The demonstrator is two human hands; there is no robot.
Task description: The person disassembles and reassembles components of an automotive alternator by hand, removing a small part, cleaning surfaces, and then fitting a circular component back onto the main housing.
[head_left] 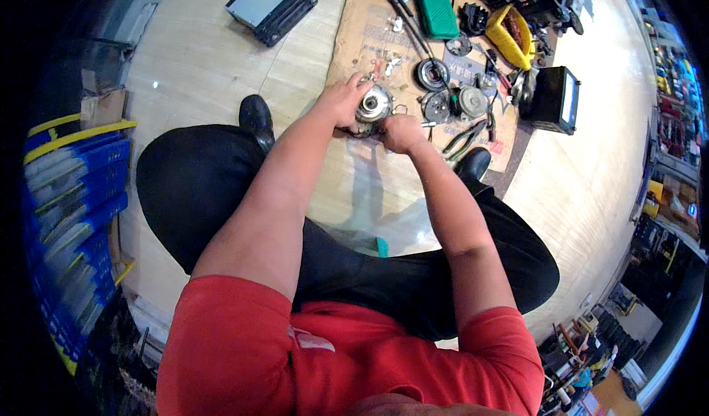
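Observation:
A round, silvery metal machine part (374, 104) with a raised hub in its middle sits at the near edge of the cardboard. My left hand (346, 101) grips its left side, fingers curled over the far rim. Against the part's near right edge, my right hand (403, 133) is closed in a fist; what it holds, if anything, is hidden. A short shiny metal piece (429, 124) shows just right of that fist. Beyond lie a black ring (431, 74), a dark disc with holes (436, 107) and a grey round cover (471, 102).
Green-handled pliers (464, 140) lie on the cardboard sheet (354, 47), near my right shoe (473, 163). Farther back are a long green case (434, 6), a yellow container (510, 38) and a black box-shaped battery (552, 99). Blue bins (81, 187) stand at the left.

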